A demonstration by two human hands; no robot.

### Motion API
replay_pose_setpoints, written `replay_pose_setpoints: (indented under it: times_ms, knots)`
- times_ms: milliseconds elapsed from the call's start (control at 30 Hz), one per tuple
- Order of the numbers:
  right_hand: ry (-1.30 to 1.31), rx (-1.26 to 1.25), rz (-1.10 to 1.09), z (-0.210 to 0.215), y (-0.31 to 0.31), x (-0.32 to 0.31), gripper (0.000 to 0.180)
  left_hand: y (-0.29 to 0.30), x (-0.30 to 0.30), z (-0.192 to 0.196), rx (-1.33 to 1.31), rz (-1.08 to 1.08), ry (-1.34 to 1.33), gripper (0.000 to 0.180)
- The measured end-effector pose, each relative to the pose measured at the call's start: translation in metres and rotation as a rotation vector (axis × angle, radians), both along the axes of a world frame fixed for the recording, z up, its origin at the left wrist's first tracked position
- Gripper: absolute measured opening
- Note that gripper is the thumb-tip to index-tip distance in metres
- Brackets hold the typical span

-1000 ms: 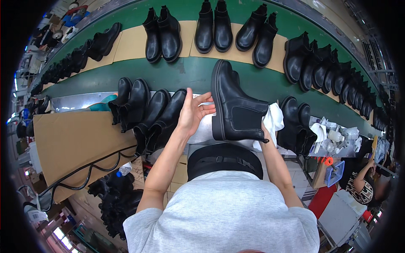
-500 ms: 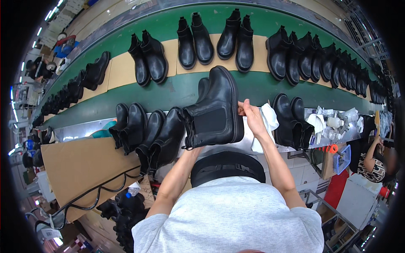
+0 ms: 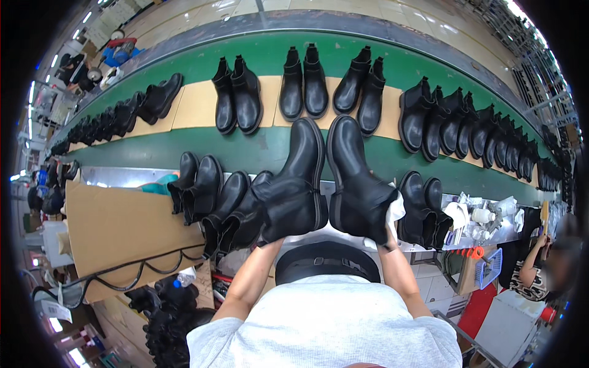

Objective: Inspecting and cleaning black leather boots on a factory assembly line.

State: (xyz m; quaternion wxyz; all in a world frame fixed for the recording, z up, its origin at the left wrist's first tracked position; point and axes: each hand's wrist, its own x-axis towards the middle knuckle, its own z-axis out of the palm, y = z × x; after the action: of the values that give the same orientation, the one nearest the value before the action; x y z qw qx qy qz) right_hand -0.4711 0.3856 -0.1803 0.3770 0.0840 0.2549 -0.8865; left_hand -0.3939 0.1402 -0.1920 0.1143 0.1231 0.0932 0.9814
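I hold up a pair of black ankle boots side by side, toes pointing away and soles turned toward each other with a narrow gap. My left hand (image 3: 271, 245) is at the shaft of the left boot (image 3: 294, 184), its fingers hidden by the leather. At the shaft of the right boot (image 3: 356, 184), my right hand (image 3: 388, 243) has its fingers mostly hidden too. White cloth (image 3: 396, 208) shows beside the right boot's shaft; whether my hand touches it I cannot tell.
Pairs of black boots (image 3: 238, 101) line cardboard strips on the green conveyor belt (image 3: 264, 144). More boots stand left (image 3: 199, 184) and right (image 3: 422, 205) on the near metal ledge, with plastic bottles (image 3: 483, 215) farther right. A cardboard sheet (image 3: 126, 236) leans left. Another person (image 3: 534, 270) is at right.
The boots were overlapped at my left hand, while my right fingers touched a sole. Now they are spread apart, one in each hand. The view has shifted a little.
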Motion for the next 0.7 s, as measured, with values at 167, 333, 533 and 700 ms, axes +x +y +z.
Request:
replay_pose_setpoints:
  times_ms: [167,333,533,700]
  knots:
    - [-0.099,-0.008,-0.082,0.006,0.008,0.001,0.047,0.037,0.008,0.078,-0.856,0.16,-0.155,0.048]
    - [-0.166,-0.015,-0.198,0.025,0.009,0.007,0.046,0.041,0.008,0.114,-1.547,0.226,-0.234,0.043]
    - [0.783,1.185,-0.254,0.063,0.007,-0.008,0.051,-0.01,0.0,0.087,-0.984,0.227,-0.446,0.066]
    - [0.95,1.442,-0.145,0.087,0.012,-0.017,0.054,-0.043,-0.003,0.105,-1.052,0.052,-0.269,0.073]
